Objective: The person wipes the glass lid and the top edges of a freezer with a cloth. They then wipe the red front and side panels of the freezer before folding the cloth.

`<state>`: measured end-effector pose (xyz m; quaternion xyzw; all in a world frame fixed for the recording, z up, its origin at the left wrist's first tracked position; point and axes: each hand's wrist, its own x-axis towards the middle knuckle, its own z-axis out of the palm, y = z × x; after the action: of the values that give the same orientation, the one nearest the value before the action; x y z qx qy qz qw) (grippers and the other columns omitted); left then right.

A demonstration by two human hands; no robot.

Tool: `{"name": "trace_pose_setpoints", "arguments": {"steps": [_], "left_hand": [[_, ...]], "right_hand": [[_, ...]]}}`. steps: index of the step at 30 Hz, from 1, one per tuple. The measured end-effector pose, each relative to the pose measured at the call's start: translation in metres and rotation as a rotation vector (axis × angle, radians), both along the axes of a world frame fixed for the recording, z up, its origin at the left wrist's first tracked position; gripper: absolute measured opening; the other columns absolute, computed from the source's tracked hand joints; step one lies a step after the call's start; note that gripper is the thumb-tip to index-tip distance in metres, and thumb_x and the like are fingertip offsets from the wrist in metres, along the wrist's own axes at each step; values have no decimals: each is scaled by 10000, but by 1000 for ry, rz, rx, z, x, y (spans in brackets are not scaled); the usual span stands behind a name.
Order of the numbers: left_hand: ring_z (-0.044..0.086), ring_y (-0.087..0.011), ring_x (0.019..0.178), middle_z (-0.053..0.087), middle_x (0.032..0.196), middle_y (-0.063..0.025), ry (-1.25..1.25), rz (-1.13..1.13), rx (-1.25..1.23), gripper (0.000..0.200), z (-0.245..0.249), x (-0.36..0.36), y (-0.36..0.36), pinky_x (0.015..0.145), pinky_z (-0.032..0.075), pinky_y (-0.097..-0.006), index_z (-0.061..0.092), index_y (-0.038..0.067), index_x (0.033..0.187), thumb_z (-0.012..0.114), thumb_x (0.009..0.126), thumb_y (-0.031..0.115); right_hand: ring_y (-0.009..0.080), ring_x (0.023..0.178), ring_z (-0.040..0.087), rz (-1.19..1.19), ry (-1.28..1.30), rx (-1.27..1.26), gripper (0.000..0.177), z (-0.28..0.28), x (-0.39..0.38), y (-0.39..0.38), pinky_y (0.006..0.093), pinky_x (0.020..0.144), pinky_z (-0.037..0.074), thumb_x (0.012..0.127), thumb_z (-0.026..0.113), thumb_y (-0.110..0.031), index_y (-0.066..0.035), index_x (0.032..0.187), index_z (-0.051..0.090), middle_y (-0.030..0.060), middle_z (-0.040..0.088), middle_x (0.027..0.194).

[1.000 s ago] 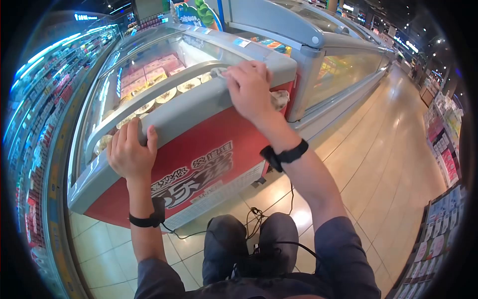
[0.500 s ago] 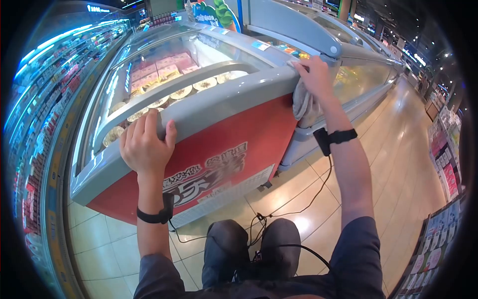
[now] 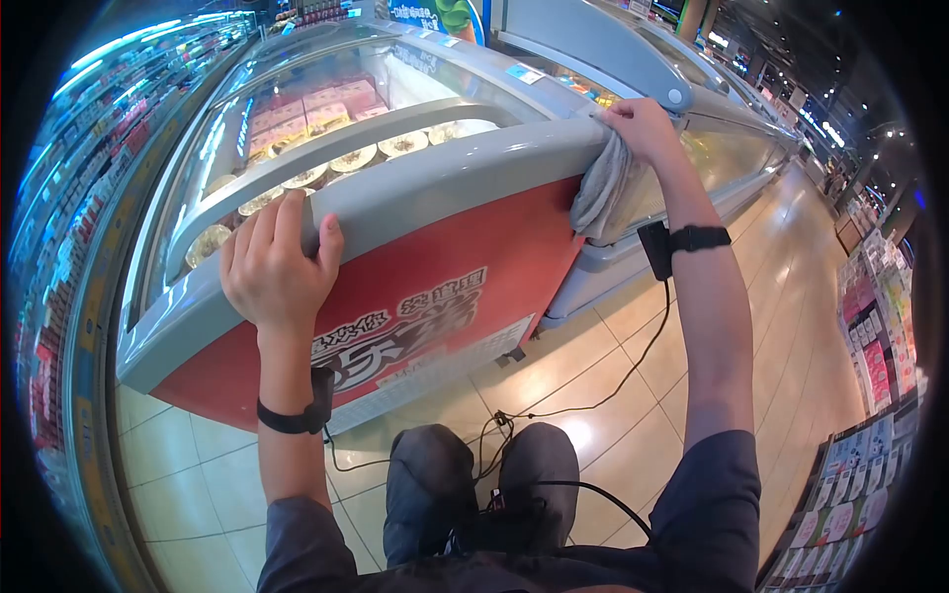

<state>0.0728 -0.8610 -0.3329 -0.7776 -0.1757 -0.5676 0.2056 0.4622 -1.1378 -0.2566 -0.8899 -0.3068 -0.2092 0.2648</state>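
Observation:
A grey cloth (image 3: 603, 188) hangs from my right hand (image 3: 638, 127), pinched at its top by the right corner of the chest freezer (image 3: 435, 188). The cloth drapes down past the corner of the grey rim, beside the red front panel. On the left part of that same rim rests my left hand (image 3: 279, 259), its fingers extended over the top edge and the thumb apart. Under the freezer's glass lid (image 3: 297, 74) lie round tubs (image 3: 353, 158) and pink and yellow boxes (image 3: 326, 104).
Lit shelves (image 3: 89, 198) run along the left. A second freezer (image 3: 633, 44) adjoins on the right, and a product rack (image 3: 840, 494) stands at lower right. A black cable (image 3: 593, 400) hangs between my wrist straps, above the tiled floor (image 3: 643, 474) and near my knees.
My right hand and the cloth have shifted slightly to the right and up at the corner. My left hand stays on the rim. The whole view has turned a little.

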Motion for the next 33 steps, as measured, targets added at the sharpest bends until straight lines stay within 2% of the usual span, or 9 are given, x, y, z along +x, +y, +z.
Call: {"name": "trace_pose_setpoints", "arguments": {"steps": [5,7,11,17,23,25,28,31,33], "left_hand": [[697,-193,851,735,914,-7,5,12,7,333,0,-1,-1,755,487,-336,739,120,978,642,906,430],[696,-206,858,738,932,-13,13,4,-27,307,0,-3,-4,770,489,-339,737,125,998,642,910,403],[694,-215,866,737,938,-16,-16,-10,-8,283,0,0,-1,771,487,-342,734,131,1015,646,912,380],[695,-208,874,736,933,-6,-1,-3,-22,280,-1,-2,-1,766,484,-346,737,136,1015,653,907,380],[691,-214,865,734,932,-10,-39,-18,-3,280,-1,0,1,766,487,-351,738,132,1011,656,902,376],[690,-216,864,735,935,-14,-21,-11,-16,279,-2,-2,-2,769,490,-354,739,130,1006,657,900,375],[689,-218,864,735,939,-19,-19,-20,-19,277,1,-3,0,774,494,-360,742,125,997,659,893,368],[689,-219,864,735,939,-24,-38,-36,-34,275,0,-4,-1,785,499,-363,744,120,993,663,880,357],[689,-218,865,736,938,-25,-47,-39,-22,282,-1,-3,1,789,500,-359,744,117,994,668,875,360]], "right_hand": [[267,775,710,-67,103,-21,285,5,-7,5,376,773,549,892,732,-336,-79,1001,788,149,751,858],[290,810,722,31,49,-19,278,1,-19,-1,383,788,552,895,728,-321,-76,1014,784,168,749,879],[322,862,729,41,-49,11,259,-5,-24,-1,400,808,554,904,714,-300,-78,1019,781,188,745,907],[354,901,720,-97,40,-28,255,1,-23,11,405,827,552,921,687,-299,-86,1029,779,191,744,943],[367,892,712,72,-124,25,263,-13,-33,3,417,814,551,918,679,-313,-97,1028,780,193,741,945],[379,858,702,-84,-123,71,267,-16,-21,10,446,787,543,927,665,-316,-90,1016,777,197,733,903],[388,863,701,-112,-125,85,277,-17,-16,22,461,787,541,937,649,-323,-90,1026,772,195,731,903],[386,913,707,1,-84,90,281,-18,-49,28,461,815,547,938,640,-313,-90,1051,768,199,735,931],[388,913,707,15,-182,92,282,-25,-63,31,459,809,549,939,631,-303,-83,1052,765,200,734,930]]}}
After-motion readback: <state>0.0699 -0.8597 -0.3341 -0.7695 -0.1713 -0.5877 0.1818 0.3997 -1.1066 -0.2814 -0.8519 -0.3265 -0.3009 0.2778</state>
